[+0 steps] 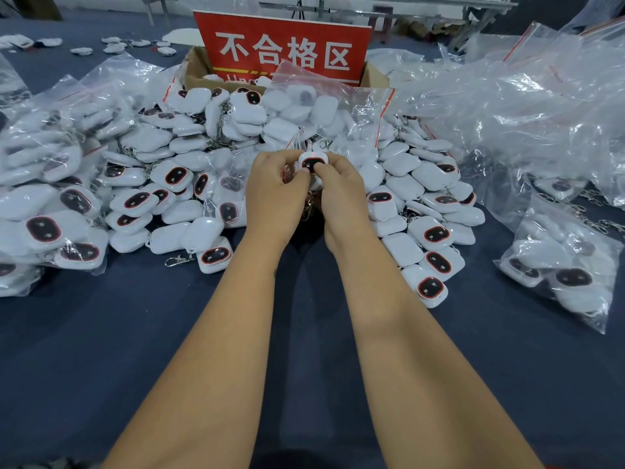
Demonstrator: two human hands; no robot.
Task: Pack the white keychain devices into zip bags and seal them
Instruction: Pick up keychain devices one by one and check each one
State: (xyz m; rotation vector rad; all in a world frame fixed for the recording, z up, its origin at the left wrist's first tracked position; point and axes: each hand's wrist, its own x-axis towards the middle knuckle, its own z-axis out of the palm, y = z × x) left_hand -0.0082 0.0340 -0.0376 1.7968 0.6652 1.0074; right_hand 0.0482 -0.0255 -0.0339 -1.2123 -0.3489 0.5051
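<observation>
A white keychain device [313,161] with a dark, red-rimmed oval face is pinched between both hands at the centre of the view. My left hand [275,194] grips its left side, and a red-striped edge of a small clear bag shows by those fingers. My right hand [341,194] pinches its right side with the thumb on the face. A clear zip bag [333,106] with a red seal strip stands upright just behind the hands. A large heap of loose white devices [189,184] spreads left and right of the hands.
Filled zip bags lie at the left [44,184] and at the right [568,262]. A pile of empty clear bags [514,110] fills the back right. A cardboard box with a red sign [284,49] stands behind the heap. Blue tabletop [101,333] lies in front.
</observation>
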